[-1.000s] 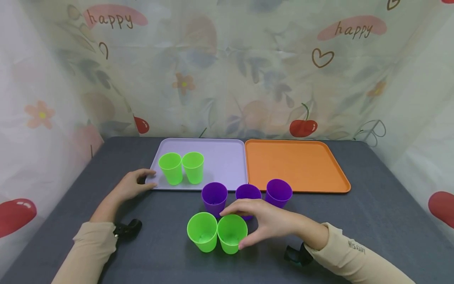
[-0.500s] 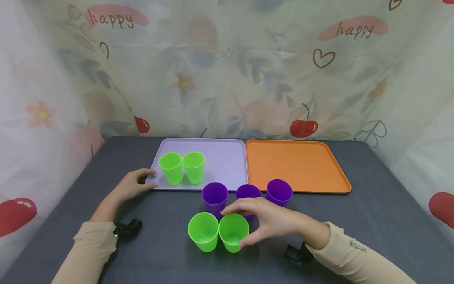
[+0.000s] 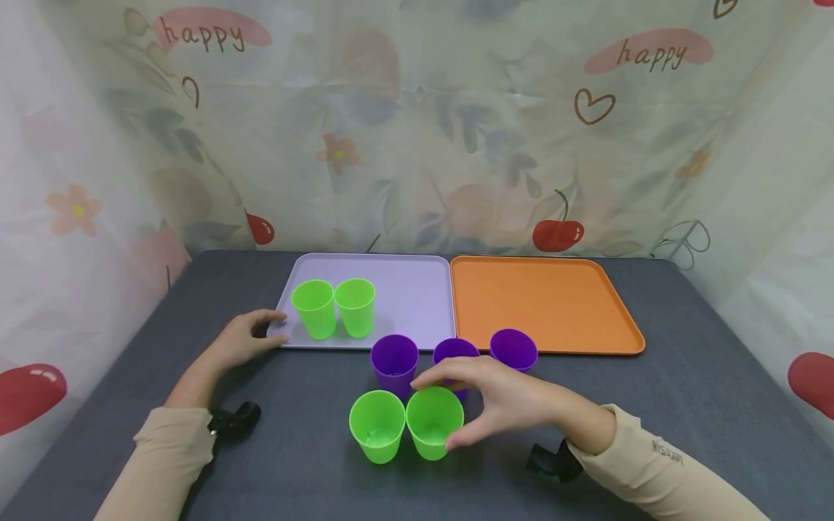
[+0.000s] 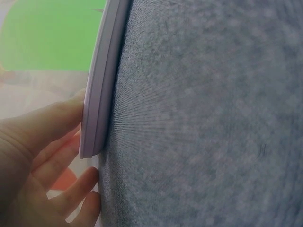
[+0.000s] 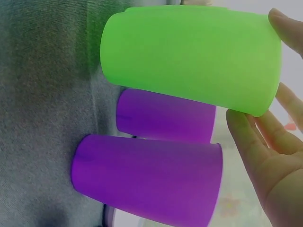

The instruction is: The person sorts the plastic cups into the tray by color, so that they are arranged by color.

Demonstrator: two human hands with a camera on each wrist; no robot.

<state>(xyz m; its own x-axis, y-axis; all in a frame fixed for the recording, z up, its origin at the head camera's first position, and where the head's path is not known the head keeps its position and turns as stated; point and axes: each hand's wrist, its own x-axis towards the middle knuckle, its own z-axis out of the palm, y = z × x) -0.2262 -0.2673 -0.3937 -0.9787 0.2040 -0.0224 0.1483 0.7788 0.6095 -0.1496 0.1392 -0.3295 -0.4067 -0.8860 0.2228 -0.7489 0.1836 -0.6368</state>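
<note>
In the head view, my right hand (image 3: 502, 398) holds the right-hand green cup (image 3: 433, 427) near its rim, thumb on the near side and fingers on the far side. Another green cup (image 3: 376, 430) stands close against its left side. My left hand (image 3: 244, 336) has fingertips and thumb touching the left edge of the lavender tray (image 3: 413, 311); the left wrist view shows the thumb (image 4: 57, 116) on the rim. Two green cups (image 3: 316, 311) stand upright on that tray. Behind the right hand are purple cups (image 3: 394, 362), one partly hidden.
Right of the lavender tray, an orange tray (image 3: 534, 304) lies edge to edge with it. The purple cups stand upright just in front of the trays. A dark grey cloth (image 3: 293, 463) covers the table, with a printed curtain (image 3: 417, 130) behind.
My right hand and its green cup have shifted slightly right and away from me; the neighbouring green cup has moved a little right too. My left hand has stayed on the tray.
</note>
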